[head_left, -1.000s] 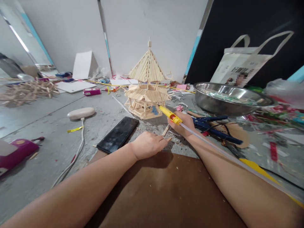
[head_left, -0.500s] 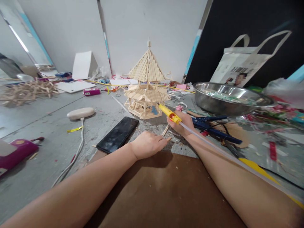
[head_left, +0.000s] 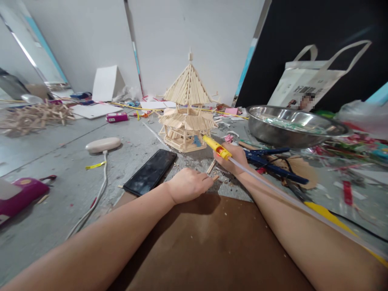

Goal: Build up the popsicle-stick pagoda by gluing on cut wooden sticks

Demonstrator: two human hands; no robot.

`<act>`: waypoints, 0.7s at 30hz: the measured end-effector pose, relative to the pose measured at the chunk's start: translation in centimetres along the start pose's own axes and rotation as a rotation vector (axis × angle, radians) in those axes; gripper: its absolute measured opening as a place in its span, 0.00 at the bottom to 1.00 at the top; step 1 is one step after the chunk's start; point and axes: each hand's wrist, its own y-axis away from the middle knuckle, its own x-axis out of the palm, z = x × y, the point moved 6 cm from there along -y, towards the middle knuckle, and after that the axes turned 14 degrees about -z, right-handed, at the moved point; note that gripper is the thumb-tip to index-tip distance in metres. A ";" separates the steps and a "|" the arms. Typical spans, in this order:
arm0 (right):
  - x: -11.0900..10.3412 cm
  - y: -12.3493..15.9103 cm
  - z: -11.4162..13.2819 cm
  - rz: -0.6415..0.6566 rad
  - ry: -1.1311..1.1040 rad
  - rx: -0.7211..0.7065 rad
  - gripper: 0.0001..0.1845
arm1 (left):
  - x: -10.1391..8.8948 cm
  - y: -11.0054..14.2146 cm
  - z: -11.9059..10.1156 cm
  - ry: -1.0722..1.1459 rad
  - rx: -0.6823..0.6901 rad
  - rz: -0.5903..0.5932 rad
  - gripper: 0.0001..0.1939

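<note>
My right hand (head_left: 233,157) is wrapped round a yellow hot glue gun (head_left: 215,146), its nozzle pointing at the lower part of a wooden-stick pavilion model (head_left: 188,121). A long clear glue stick (head_left: 260,178) trails from the back of the gun along my forearm. Closer to me, my left hand (head_left: 189,185) is closed on a short wooden stick (head_left: 215,178), whose end pokes out past the fingers. The model stands upright, with a pointed upper roof over a wider lower one. I cannot tell whether the nozzle touches it.
A black phone (head_left: 150,171) lies left of my left hand. Dark blue pliers-like tools (head_left: 275,163) and a steel basin (head_left: 291,129) are on the right. A white corded device (head_left: 103,144), a magenta object (head_left: 24,198) and a pile of sticks (head_left: 39,117) sit left. Brown board (head_left: 194,250) lies in front.
The glue gun's nozzle has dipped very slightly. My left hand and the pavilion model have stayed in place.
</note>
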 end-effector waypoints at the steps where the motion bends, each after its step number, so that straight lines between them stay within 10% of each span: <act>1: 0.0 0.0 0.0 0.001 -0.003 0.003 0.13 | 0.0 0.0 0.0 0.000 -0.002 0.000 0.12; 21: 0.0 0.0 0.2 -0.018 -0.042 -0.009 0.11 | 0.0 -0.1 0.0 0.008 -0.002 -0.022 0.12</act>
